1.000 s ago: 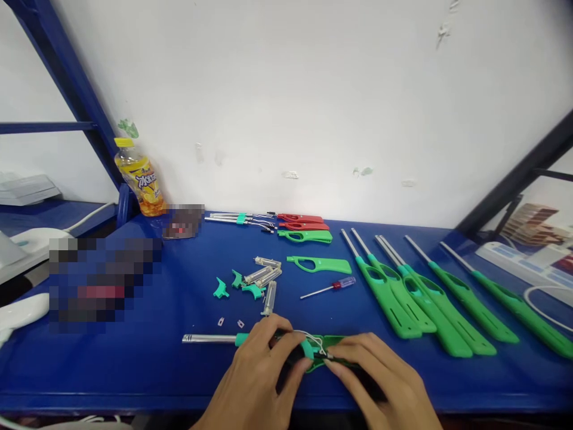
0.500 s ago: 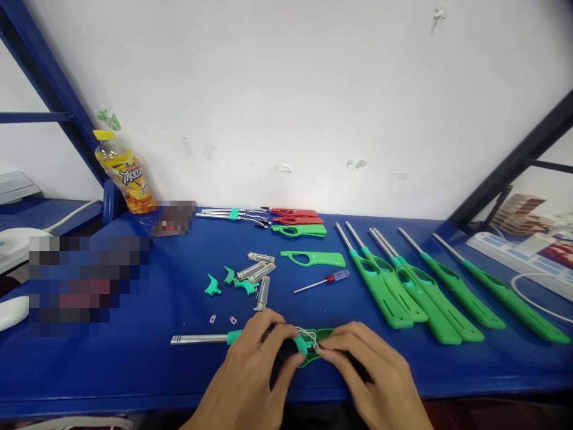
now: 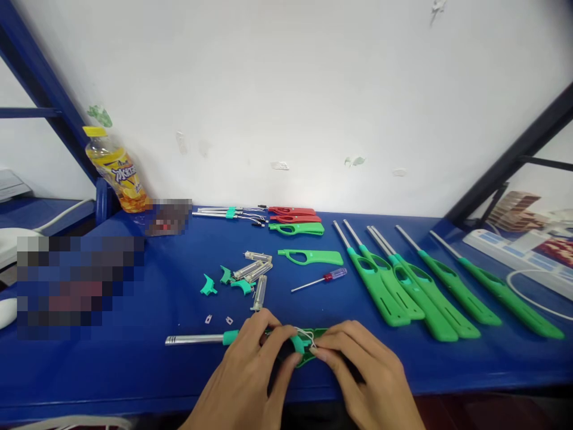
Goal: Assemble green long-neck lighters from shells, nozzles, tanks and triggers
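Near the front edge of the blue table lies an open green lighter shell (image 3: pixel 306 359), its metal tube (image 3: pixel 194 340) pointing left. My left hand (image 3: pixel 250 370) is closed around the shell and pinches a teal trigger piece (image 3: pixel 298 344) between thumb and fingers. Thin white wires (image 3: pixel 308 334) loop out of the shell between my hands. My right hand (image 3: pixel 364 367) has thumb and fingers pinched together at the wires and the shell's right part; its exact hold is partly hidden by the fingers.
Teal triggers (image 3: pixel 208 285), clear tanks (image 3: pixel 259 292) and a screwdriver (image 3: pixel 331 276) lie beyond my hands. Several green lighters (image 3: pixel 385 295) are at the right. Red shells (image 3: pixel 295 215), a green half shell (image 3: pixel 313 257) and metal tubes (image 3: pixel 215 211) lie farther back. A bottle (image 3: pixel 120 173) leans at left.
The whole view has shifted slightly, so objects appear a little farther left. Both hands keep nearly the same pose on the lighter.
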The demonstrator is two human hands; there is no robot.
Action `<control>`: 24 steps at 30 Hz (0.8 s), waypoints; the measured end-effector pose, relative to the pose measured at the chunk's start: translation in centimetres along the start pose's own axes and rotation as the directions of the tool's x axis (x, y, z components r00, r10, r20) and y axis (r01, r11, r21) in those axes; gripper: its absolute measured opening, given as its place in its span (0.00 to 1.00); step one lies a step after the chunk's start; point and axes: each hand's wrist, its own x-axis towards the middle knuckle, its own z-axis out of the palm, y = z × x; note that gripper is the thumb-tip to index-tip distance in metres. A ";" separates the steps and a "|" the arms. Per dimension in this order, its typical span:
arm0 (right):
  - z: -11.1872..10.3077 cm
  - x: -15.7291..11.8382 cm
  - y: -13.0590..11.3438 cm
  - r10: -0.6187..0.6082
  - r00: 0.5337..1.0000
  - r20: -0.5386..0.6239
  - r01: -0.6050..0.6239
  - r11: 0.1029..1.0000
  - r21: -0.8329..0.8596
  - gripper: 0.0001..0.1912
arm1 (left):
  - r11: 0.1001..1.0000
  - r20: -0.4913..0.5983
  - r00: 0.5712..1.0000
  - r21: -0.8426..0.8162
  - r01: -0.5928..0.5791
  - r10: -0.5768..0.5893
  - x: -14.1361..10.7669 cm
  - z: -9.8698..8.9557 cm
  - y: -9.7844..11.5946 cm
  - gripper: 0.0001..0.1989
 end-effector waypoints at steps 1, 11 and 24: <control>0.1 0.0 0.0 0.017 1.000 -0.013 -0.017 1.000 0.018 0.10 | 1.000 0.003 1.000 -0.007 0.006 -0.006 0.0 0.0 0.0 0.14; 0.3 -0.2 0.2 0.013 1.000 -0.012 -0.013 0.998 0.056 0.09 | 1.000 0.002 1.000 -0.016 0.020 -0.020 0.0 0.5 -0.3 0.12; -1.2 0.0 -0.1 -0.129 0.985 0.114 0.147 0.975 -0.164 0.11 | 1.000 -0.020 0.999 -0.018 -0.025 0.025 0.3 0.4 -0.2 0.13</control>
